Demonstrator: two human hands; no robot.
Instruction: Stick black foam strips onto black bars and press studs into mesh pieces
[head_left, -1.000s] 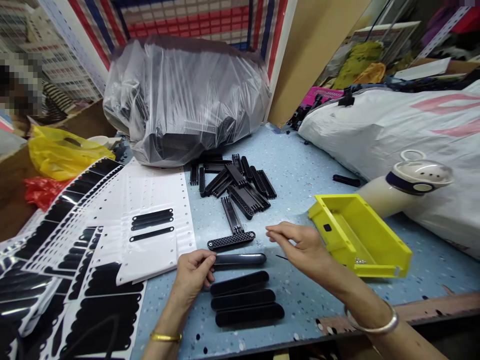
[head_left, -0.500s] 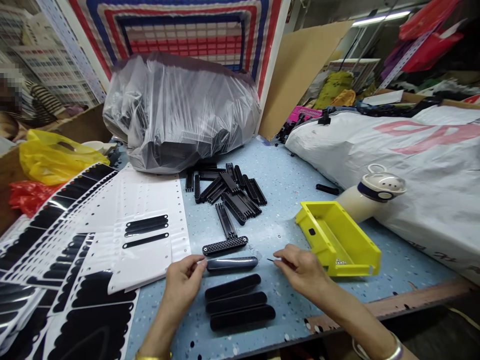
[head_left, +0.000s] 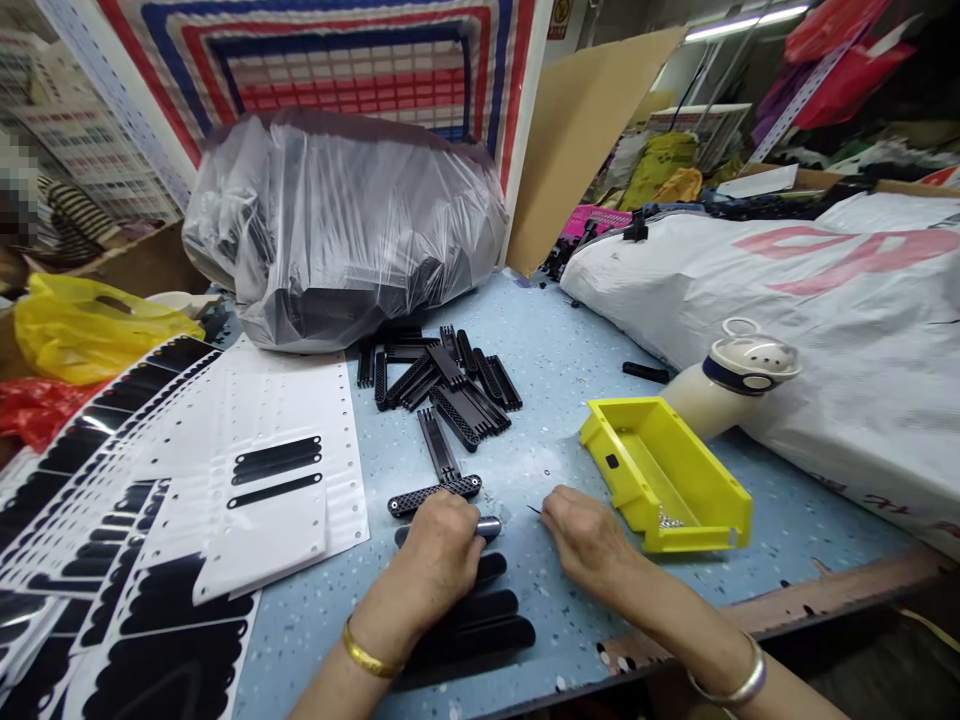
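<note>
My left hand point(head_left: 444, 540) is closed, knuckles up, over a glossy black rounded strip point(head_left: 489, 527). The hand covers the strip's middle, and whatever its fingertips grip is hidden. To the right, my right hand point(head_left: 581, 530) pinches a thin dark pointed tool point(head_left: 533, 509), its tip aimed left just above the table. Behind the strip lies a textured black bar point(head_left: 433, 495) with a small ring at each end. A ribbed black piece point(head_left: 439, 445) touches it from behind. Several smooth black bars point(head_left: 495, 632) lie side by side in front, partly under my left forearm.
A yellow bin point(head_left: 675, 480) with small metal bits stands right, beside a cream bottle point(head_left: 724, 385). Further back are a heap of black parts point(head_left: 450, 380) and a bulky plastic bag point(head_left: 352, 230). White sheets point(head_left: 285, 530) with black strips cover the left. A white sack point(head_left: 825, 330) lies right.
My left hand has moved right, from the glossy strip's left end to over its middle, and its fingers have curled. My right hand keeps the thin tool close to the same place.
</note>
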